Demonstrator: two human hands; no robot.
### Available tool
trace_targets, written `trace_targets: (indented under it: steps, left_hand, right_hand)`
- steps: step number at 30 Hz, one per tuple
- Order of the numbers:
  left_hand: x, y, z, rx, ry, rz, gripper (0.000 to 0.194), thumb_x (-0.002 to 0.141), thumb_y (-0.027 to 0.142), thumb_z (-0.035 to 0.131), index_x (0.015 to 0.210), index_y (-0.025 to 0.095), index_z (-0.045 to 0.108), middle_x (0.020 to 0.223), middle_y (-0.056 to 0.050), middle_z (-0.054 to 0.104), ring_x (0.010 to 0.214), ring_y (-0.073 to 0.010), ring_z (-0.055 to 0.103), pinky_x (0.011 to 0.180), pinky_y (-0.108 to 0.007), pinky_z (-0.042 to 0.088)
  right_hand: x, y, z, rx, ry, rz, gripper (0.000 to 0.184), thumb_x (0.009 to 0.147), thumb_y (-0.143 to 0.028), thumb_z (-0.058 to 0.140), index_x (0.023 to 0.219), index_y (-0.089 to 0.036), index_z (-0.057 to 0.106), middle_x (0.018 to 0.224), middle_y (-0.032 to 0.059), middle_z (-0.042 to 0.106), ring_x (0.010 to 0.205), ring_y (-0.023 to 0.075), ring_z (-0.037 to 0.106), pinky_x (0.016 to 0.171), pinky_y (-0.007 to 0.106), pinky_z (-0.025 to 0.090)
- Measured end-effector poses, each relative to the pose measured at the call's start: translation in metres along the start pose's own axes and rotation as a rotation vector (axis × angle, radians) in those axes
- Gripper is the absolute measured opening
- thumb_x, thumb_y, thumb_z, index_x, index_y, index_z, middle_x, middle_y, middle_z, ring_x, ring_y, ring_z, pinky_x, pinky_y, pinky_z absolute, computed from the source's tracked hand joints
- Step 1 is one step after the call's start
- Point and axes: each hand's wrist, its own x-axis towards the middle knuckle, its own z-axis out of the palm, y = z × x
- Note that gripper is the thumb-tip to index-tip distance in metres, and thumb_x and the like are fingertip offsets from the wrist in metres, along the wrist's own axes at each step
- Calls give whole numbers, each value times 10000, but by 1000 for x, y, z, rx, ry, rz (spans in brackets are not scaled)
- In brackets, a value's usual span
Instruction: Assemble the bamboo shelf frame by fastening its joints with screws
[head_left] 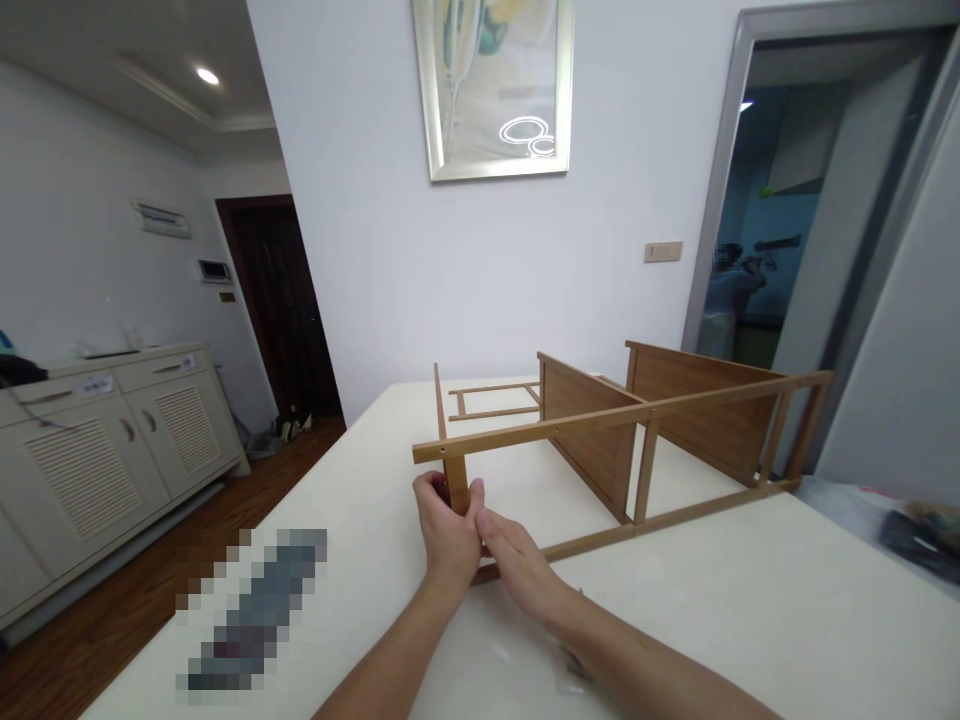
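A wooden shelf frame lies on its side on the white table, two wide shelf boards standing upright between its rails. At its near left end, my left hand is closed around the end board, with the thumb on its right side. My right hand presses close against my left hand, just above the lower rail. Its fingers are bent and partly hidden, so what they hold cannot be made out. A small clear bag with dark bits lies partly under my right forearm.
A slim wooden ladder-like frame lies behind on the table. A blurred-out dark object rests at the left. Plastic wrap and dark items are beyond the right edge. A person stands past the doorway.
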Motion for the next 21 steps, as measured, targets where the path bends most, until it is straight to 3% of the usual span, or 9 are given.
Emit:
trace_targets:
  steps: [6,21]
  left_hand:
    - [1,1,-1,-2,-25,-28,384,750,378,682,962,226,400,842,14,521,771,-183,573,708,-359,480]
    - [0,1,-1,5,-30,-25,378,772,371,669,984,221,394,843,6,533,745,-177,576,706,-366,489]
  right_hand:
    - [-1,-2,0,35,-22,-2,643,891,-723,345,952,-167,661,924,68,660,873,216,574,802,357,489]
    - [-2,-4,2,103,-35,-13,560,941,-631,367,1002,-165,672,934,66,668,882,210,592,833,366,488]
